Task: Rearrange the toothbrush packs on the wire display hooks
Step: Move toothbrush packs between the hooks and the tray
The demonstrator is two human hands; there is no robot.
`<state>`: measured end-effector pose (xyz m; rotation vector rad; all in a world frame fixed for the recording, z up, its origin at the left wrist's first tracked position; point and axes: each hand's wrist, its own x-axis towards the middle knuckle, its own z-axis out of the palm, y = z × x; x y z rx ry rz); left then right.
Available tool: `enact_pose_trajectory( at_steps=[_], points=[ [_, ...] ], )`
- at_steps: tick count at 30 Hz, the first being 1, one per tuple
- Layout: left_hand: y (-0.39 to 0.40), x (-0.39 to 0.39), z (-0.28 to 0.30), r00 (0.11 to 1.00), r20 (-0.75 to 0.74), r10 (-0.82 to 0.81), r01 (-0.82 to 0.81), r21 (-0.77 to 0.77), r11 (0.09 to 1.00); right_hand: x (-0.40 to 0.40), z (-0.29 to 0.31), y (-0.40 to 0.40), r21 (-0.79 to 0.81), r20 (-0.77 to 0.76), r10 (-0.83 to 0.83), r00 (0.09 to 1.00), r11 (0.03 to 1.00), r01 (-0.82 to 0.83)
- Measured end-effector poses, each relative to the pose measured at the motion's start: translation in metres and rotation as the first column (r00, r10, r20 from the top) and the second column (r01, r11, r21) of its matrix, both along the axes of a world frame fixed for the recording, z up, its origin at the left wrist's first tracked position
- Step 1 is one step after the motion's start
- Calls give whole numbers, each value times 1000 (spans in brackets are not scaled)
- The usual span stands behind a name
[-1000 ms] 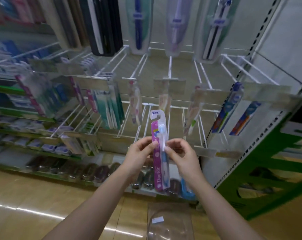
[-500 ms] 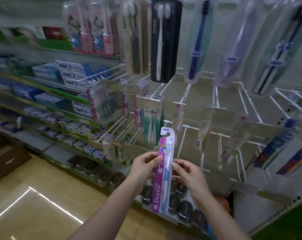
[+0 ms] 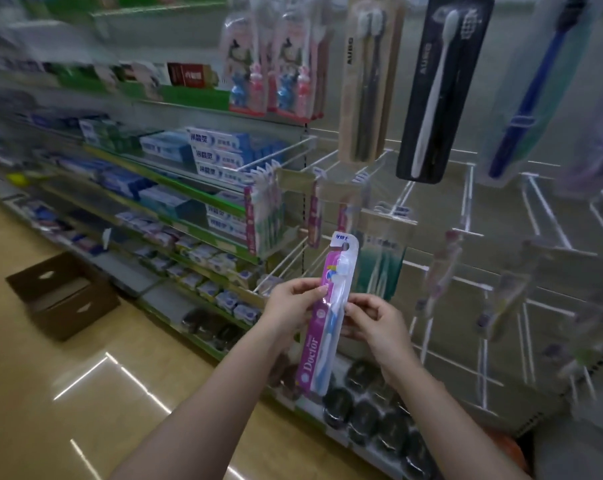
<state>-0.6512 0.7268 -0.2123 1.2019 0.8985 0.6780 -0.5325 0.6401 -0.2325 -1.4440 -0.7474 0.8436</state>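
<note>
Both forearms reach forward, the left hand [image 3: 293, 303] and right hand [image 3: 374, 318] pinching opposite edges of a pink toothbrush pack [image 3: 329, 315], held upright and slightly tilted before the white wire hooks [image 3: 466, 202]. A black toothbrush pack [image 3: 438, 88] hangs above; toothpaste boxes [image 3: 223, 150] fill the shelves on the left; a cardboard box [image 3: 62, 294] sits on the floor.

Pink toothbrush pack [image 3: 327, 317], blue-white brush inside, "Doctor" down its side, near upright, top tilted right, pinched mid-height from both sides, in front of white wire hooks [image 3: 466, 199].
</note>
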Motion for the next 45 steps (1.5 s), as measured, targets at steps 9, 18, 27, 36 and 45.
enact_pose_trajectory(
  at_steps=[9, 18, 27, 36, 45],
  points=[
    [121, 36, -22, 995, 49, -87, 89, -32, 996, 12, -15, 107, 28, -127, -196, 972, 979, 202],
    [176, 87, -38, 959, 162, -234, 221, 96, 971, 36, -45, 163, 180, -208, -472, 857, 843, 508],
    [184, 101, -50, 917, 229, -327, 289, 185, 939, 33, -51, 173, 297, -281, -568, 774, 715, 633],
    [186, 118, -32, 909, 282, -307, 262, 184, 947, 39, -40, 190, 300, -372, -628, 683, 615, 729],
    [185, 117, -34, 883, 336, -328, 291, 157, 944, 33, -32, 196, 331, -422, -640, 642, 551, 766]
  ],
)
